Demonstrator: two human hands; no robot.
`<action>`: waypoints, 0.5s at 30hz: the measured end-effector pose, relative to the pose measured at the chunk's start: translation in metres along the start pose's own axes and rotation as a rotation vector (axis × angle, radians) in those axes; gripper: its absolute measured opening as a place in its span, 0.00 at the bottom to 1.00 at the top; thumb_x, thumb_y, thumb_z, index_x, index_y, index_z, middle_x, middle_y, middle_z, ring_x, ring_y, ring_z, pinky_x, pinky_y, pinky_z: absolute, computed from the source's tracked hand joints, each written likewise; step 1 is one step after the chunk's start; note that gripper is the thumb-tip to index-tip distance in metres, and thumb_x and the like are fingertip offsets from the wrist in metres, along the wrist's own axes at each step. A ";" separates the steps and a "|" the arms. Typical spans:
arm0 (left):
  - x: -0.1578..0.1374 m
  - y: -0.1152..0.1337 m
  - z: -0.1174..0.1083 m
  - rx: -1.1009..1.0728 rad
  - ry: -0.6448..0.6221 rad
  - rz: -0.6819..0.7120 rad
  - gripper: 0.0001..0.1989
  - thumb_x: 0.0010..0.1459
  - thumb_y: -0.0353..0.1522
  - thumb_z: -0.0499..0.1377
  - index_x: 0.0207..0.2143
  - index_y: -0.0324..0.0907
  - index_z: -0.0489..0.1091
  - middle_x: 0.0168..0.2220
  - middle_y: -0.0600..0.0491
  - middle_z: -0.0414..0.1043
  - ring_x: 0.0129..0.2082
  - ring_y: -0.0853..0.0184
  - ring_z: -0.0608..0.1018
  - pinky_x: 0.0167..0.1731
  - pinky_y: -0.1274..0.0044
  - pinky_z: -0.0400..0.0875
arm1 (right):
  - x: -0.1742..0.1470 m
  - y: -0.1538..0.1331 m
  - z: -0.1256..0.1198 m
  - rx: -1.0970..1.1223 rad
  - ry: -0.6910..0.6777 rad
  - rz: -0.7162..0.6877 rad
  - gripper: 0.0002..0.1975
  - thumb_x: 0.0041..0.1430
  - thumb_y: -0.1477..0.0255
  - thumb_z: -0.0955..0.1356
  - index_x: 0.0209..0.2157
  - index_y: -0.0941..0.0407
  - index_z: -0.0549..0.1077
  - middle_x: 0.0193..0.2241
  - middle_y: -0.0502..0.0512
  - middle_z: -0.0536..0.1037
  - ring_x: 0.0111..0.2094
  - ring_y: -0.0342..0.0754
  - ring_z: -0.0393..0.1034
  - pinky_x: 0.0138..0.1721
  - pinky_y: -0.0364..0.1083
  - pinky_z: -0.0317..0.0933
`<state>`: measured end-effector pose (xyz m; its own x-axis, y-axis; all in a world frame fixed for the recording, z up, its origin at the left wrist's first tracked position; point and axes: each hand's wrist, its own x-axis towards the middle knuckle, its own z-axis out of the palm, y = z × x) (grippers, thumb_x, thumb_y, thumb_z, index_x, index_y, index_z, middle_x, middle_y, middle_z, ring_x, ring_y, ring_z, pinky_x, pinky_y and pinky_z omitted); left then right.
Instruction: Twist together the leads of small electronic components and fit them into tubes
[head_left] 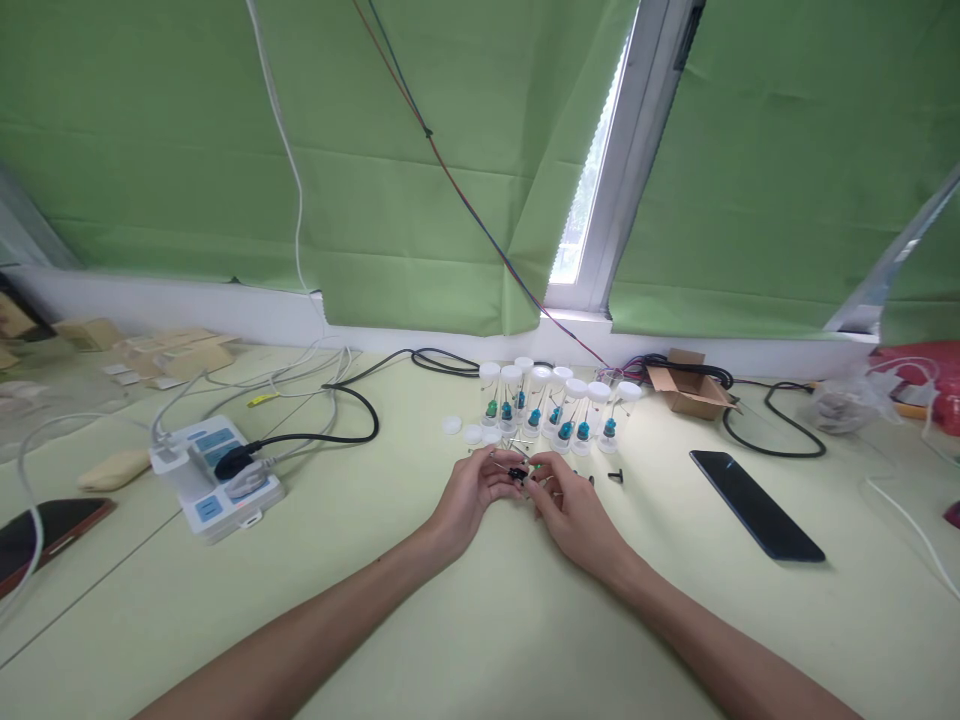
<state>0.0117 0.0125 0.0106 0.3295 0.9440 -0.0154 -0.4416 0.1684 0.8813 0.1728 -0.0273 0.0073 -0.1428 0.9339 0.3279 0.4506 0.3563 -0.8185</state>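
My left hand [480, 488] and my right hand [564, 497] meet at the middle of the table, both closed with fingertips on a small black part [517, 474]. Its exact kind is too small to make out. Just behind the hands stand several clear tubes with white caps [576, 388], holding blue-green pieces with thin metal stems. One tube [490, 390] has a greener piece inside. Thin metal rods [517, 445] lie between the tubes and my fingers. Right of my right hand rests a small black T-shaped piece [616, 476].
White round discs [452, 425] lie left of the tubes. A power strip [217, 480] with plugs and cables sits at left, near a phone [56, 530]. On the right are another dark phone [756, 507], an open cardboard box [690, 388] and black cable [780, 445].
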 end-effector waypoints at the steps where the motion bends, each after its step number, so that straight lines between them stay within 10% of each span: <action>1: 0.000 0.000 0.000 0.001 0.004 -0.001 0.18 0.60 0.40 0.55 0.33 0.34 0.77 0.35 0.42 0.78 0.31 0.61 0.78 0.35 0.70 0.73 | 0.000 0.000 0.000 -0.012 0.008 -0.006 0.11 0.64 0.65 0.63 0.46 0.54 0.66 0.37 0.55 0.75 0.27 0.45 0.70 0.28 0.45 0.64; 15: 0.001 0.001 0.000 0.014 0.002 0.001 0.18 0.61 0.39 0.54 0.34 0.33 0.77 0.35 0.42 0.77 0.31 0.61 0.77 0.34 0.70 0.73 | 0.000 0.005 0.001 0.014 -0.016 0.016 0.10 0.65 0.68 0.62 0.46 0.54 0.65 0.35 0.52 0.72 0.26 0.44 0.69 0.29 0.45 0.63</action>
<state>0.0110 0.0135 0.0117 0.3277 0.9446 -0.0157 -0.4303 0.1640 0.8876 0.1739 -0.0254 0.0031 -0.1500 0.9398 0.3072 0.4408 0.3417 -0.8300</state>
